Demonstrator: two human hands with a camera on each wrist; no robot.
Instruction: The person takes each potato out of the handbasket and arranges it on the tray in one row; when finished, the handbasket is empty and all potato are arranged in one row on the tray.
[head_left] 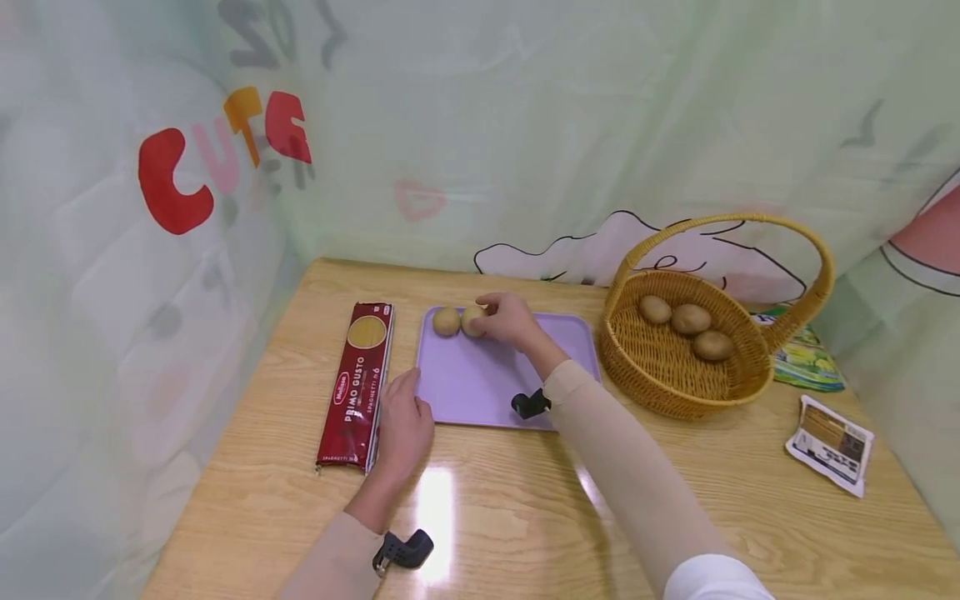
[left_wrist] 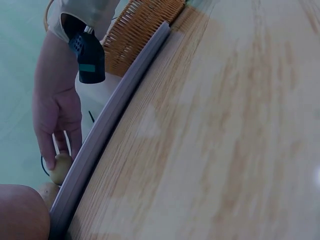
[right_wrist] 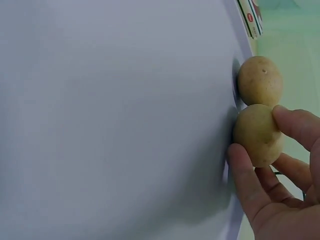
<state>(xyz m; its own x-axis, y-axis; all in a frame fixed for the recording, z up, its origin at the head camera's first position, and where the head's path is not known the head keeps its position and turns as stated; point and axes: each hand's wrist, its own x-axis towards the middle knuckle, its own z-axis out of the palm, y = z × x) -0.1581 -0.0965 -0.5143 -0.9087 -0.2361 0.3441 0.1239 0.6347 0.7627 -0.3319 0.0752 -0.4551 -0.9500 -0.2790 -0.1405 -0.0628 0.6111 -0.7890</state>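
Near the back left corner of the lilac tray (head_left: 480, 387), my right hand (head_left: 512, 321) grips a round potato (right_wrist: 256, 135) between thumb and fingers. That potato touches another potato (right_wrist: 260, 81), which lies to its left along the tray's back rim. At the tray's left edge, my left hand (head_left: 406, 421) rests with its fingers loosely extended against the rim. Part of that hand shows as a blurred finger (left_wrist: 22, 212) beside the tray edge in the left wrist view.
A red spaghetti pack (head_left: 356, 387) lies left of the tray, close to my left hand. On the right, a wicker basket (head_left: 686, 404) with a tall handle holds three potatoes (head_left: 691, 319). Beyond it are a green-yellow packet (head_left: 806, 362) and a small white-and-brown packet (head_left: 830, 444).
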